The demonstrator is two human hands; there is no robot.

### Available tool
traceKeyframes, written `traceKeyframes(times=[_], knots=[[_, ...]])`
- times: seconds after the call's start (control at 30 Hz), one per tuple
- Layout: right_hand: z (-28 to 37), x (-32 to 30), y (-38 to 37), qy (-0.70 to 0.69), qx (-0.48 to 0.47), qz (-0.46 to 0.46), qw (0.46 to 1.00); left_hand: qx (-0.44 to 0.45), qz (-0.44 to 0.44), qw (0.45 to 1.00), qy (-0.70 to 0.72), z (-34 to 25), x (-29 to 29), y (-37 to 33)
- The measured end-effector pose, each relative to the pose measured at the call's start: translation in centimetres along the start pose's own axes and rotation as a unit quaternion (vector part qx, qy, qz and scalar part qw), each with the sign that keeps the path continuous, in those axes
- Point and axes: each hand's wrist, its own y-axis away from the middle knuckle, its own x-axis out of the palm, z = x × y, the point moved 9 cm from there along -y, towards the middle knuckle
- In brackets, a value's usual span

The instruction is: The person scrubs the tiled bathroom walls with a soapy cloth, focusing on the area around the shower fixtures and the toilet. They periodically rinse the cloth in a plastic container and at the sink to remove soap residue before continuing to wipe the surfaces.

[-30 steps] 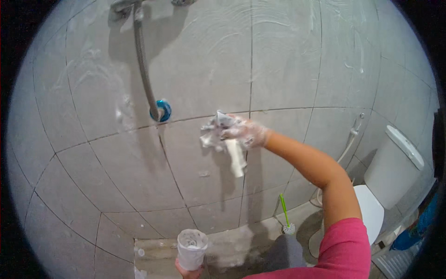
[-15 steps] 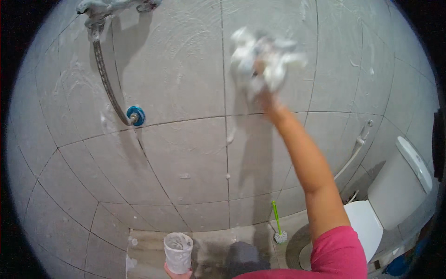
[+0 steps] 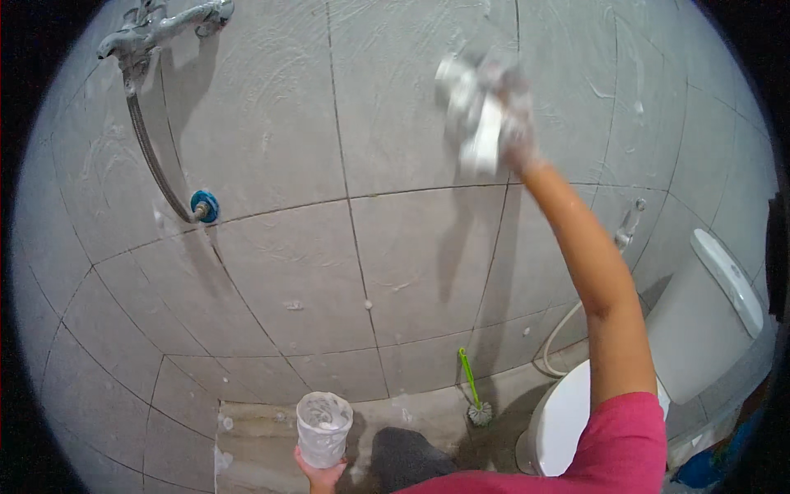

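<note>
My right hand [image 3: 514, 115] reaches up to the grey tiled wall [image 3: 428, 255], closed around a soapy white cloth [image 3: 477, 111] pressed near the tiles. Motion blurs both hand and cloth, so the cloth's exact kind is hard to make out. Low in front of me, my left hand [image 3: 321, 473] grips a white tub [image 3: 323, 445] around its lower side. Whitish foam shows inside the tub's open top. Streaks of lather cover much of the wall around the cloth.
A shower mixer [image 3: 156, 37] with a metal hose [image 3: 152, 156] is fixed at upper left. A green-handled toilet brush [image 3: 473, 387] leans low against the wall. To the right stands a white toilet [image 3: 699, 321], with a hand sprayer [image 3: 629, 226] on the wall nearby.
My right hand and the cloth have moved to the right across the wall. The view has shifted right too. My left hand still holds the tub, now slightly higher in view.
</note>
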Motion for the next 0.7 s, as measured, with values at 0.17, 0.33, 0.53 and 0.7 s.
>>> traceKeyframes(times=[0.17, 0.33, 0.53, 0.7], knots=[[3.2, -3.6, -3.0, 0.223, 0.03, -0.247, 0.942, 0.166, 0.071, 0.958, -0.224, -1.0, 4.2, 1.5], [7.0, 7.8, 2.6, -0.206, 0.064, -0.072, 0.974, -0.027, 0.112, 0.992, -0.059, 2.1, 5.0, -1.3], [-0.6, 15.8, 18.5, -0.77, 0.227, 0.026, 0.596, -0.049, 0.052, 0.996, -0.05, 3.5, 2.2, -2.6], [-6.4, 4.6, 17.1, -0.74, 0.084, -0.045, 0.666, -0.042, 0.067, 0.991, -0.108, 3.0, 4.0, -0.3]])
